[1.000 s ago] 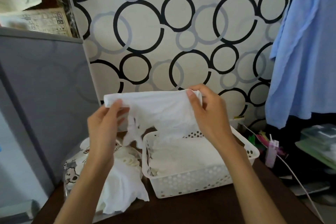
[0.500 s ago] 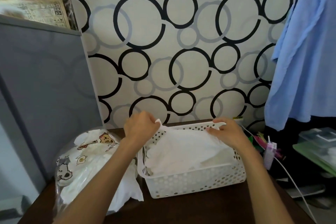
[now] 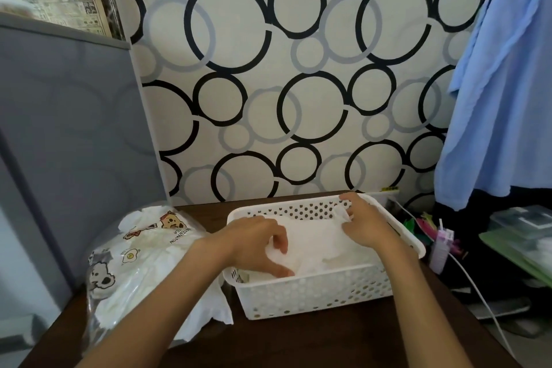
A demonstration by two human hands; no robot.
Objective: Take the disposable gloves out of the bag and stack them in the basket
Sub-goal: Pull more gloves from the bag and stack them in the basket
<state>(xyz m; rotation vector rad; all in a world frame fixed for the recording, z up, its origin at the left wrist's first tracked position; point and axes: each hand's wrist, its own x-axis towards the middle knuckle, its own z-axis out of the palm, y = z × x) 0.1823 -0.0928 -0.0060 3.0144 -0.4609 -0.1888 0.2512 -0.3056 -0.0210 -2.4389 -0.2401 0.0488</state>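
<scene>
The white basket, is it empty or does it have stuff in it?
Not empty. White gloves lie inside the basket, under both hands.
</scene>
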